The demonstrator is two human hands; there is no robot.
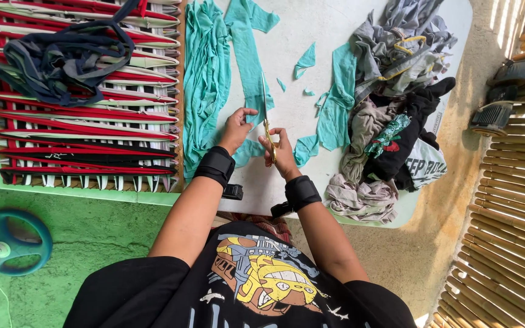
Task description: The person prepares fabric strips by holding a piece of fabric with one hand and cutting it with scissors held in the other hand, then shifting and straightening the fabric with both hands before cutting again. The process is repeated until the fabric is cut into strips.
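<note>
Teal jersey everywhere on this one; the strip being worked on [247, 58] runs straight away from the person, long axis pointing up the white table [299, 97], and it sits right between the two hands. Right hand [279, 153] has its fingers threaded through the gold handles of the scissors [267, 124]; the blades point away along that same line, thin and nearly edge-on to the camera, so I honestly can't tell whether they're parted or closed; the hand itself is curled tight on the handles. Left hand [236, 129] is just beside it, on the far side of the blades, thumb and fingers pinching the teal edge and holding it taut.

So the cloth lies directly ahead of the scissor grip, lengthwise; both hands are touching it, left one slightly further up the strip.

Off to the left of the grip there's a wider teal piece [202, 91] lying parallel, then a peg loom [86, 97] strung with red and white strips, dark strips [62, 58] heaped on top. To the right, small teal offcuts [305, 61], and a pile of grey and black clothes [396, 103]. Black wrist bands [216, 165] on both arms.
</note>
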